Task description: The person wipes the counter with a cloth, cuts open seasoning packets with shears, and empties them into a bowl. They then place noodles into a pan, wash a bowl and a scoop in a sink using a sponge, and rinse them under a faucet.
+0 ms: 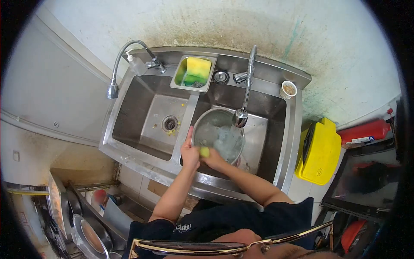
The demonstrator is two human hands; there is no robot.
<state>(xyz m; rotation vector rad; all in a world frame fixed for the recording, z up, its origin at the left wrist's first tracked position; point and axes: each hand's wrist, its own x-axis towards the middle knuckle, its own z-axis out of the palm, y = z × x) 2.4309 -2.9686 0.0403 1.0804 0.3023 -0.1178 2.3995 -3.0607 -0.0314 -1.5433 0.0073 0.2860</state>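
Observation:
A round metal pot (pixel 195 125) with cloudy, bubbly water stands in the right basin (pixel 264 142), under a running spring-neck faucet (pixel 241 117). My left hand (pixel 189 155) is at the pot's near-left rim, with a finger stretched along its outer side and the others curled. Close beside it, my right hand (pixel 213 159) is closed over the near rim, blurred by motion. Between the two hands shows a small yellow-green thing (pixel 204 151), seemingly in the right one; its kind is too blurred to tell.
The left basin (pixel 129 116) has yellow scraps round its drain (pixel 169 124). A second faucet (pixel 113 90) hangs at its left. Behind the divider sits a metal container (pixel 176 82) with a yellow sponge (pixel 199 67). A white cup (pixel 288 90) stands right, near a yellow bin (pixel 321 155).

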